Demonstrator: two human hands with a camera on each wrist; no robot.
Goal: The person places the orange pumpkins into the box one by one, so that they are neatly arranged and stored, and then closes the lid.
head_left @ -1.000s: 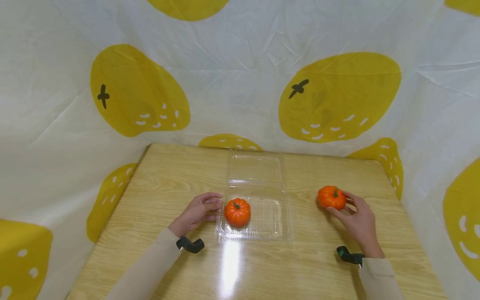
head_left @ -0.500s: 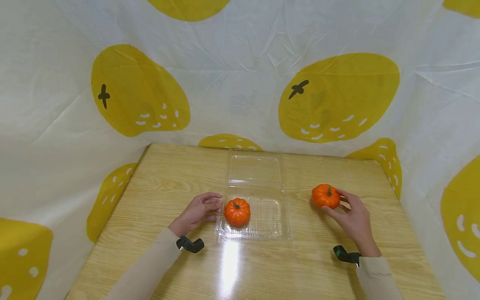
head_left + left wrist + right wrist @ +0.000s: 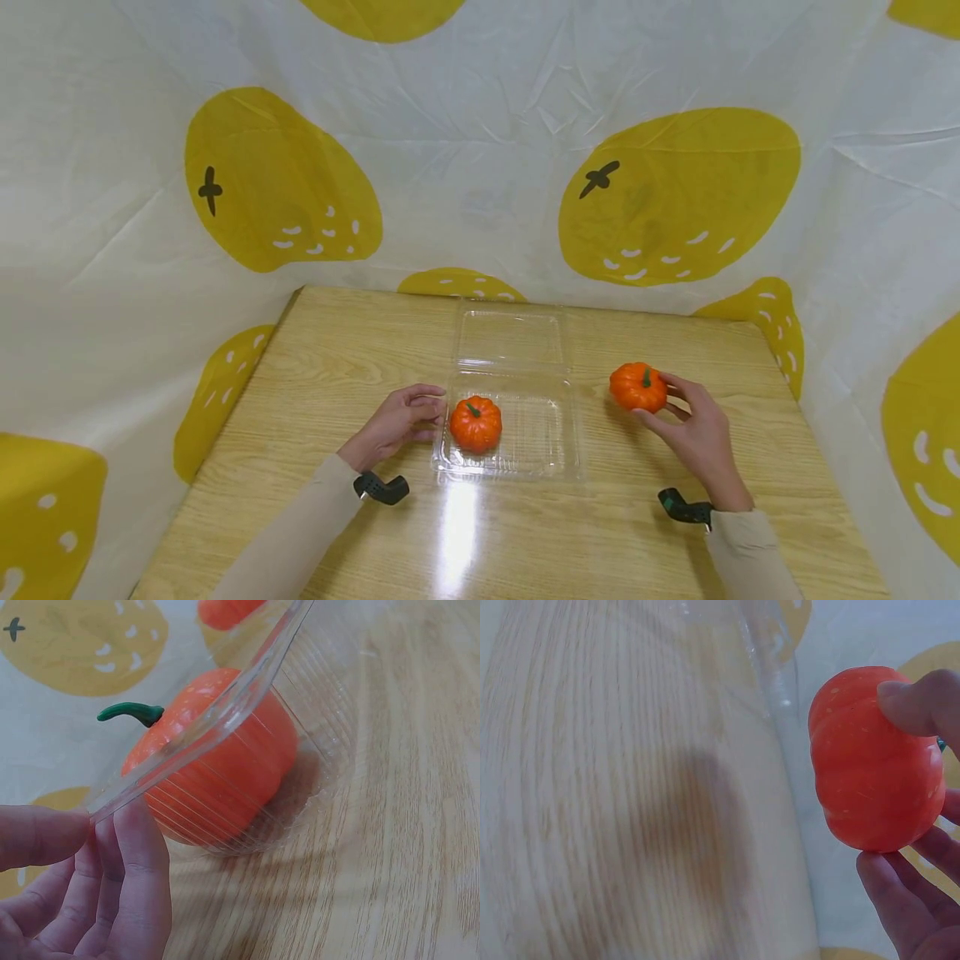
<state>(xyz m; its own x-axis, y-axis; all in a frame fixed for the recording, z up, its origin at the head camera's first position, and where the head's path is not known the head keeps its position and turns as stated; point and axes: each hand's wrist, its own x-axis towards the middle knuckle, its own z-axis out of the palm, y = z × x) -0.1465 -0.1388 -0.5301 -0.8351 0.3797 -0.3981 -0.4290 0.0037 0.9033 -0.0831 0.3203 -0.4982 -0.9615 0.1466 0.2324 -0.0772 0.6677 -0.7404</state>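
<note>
A clear plastic clamshell container (image 3: 532,467) lies on the table with its lid (image 3: 512,335) folded back. One small orange pumpkin (image 3: 476,425) with a green stem sits in the left part of its base. My left hand (image 3: 397,425) pinches the container's left rim between thumb and fingers, as the left wrist view shows close up. A second orange pumpkin (image 3: 877,761) is held in my right hand (image 3: 697,429), to the right of the container. Thumb and fingertips grip it from either side, and its shadow falls on the table below it.
The wooden table (image 3: 330,333) runs back to a white cloth (image 3: 465,192) printed with yellow lemons, which also hangs at both sides. A black wrist mount (image 3: 382,489) is on the left wrist and another (image 3: 684,507) on the right.
My right hand has moved left and slightly away from me with the pumpkin, closer to the container. The left hand, the container and the pumpkin inside have stayed put.
</note>
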